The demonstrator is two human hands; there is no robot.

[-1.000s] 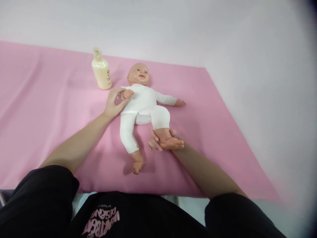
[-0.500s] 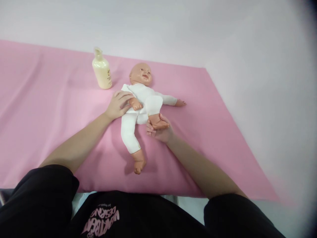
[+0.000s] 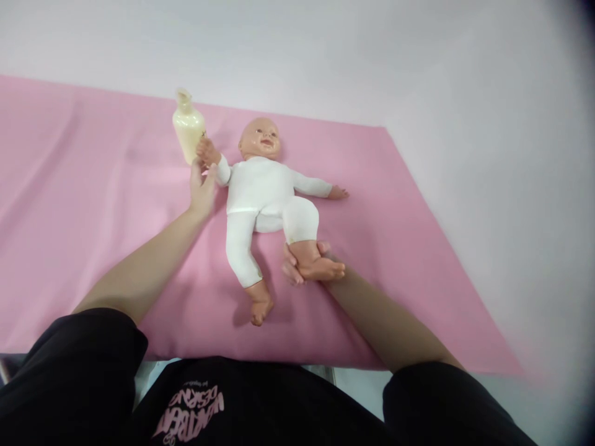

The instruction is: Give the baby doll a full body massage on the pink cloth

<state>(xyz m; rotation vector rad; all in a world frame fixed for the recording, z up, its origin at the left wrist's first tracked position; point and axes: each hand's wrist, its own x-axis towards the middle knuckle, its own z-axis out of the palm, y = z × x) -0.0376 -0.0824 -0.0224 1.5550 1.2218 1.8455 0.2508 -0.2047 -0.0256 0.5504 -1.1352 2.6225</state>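
Note:
A baby doll [image 3: 263, 186] with a white cloth body and hard plastic head, hands and feet lies on its back on the pink sheet [image 3: 390, 260]. My left hand [image 3: 202, 186] holds the doll's arm by the wrist, on the left side of the picture, out and up beside the body. My right hand [image 3: 292, 265] is wrapped from below round the ankle of the doll's leg on the right, which is bent and lifted; the foot hides part of my fingers. The other leg rests on the sheet.
A cream-coloured lotion bottle [image 3: 186, 127] stands behind my left hand, with the doll's raised hand in front of its lower part. White surface [image 3: 446, 93] surrounds the pink sheet at the back and right.
My left hand has moved the doll's arm from across its belly outward to the left. My right hand has drawn the held leg towards me and a little right, straightening it.

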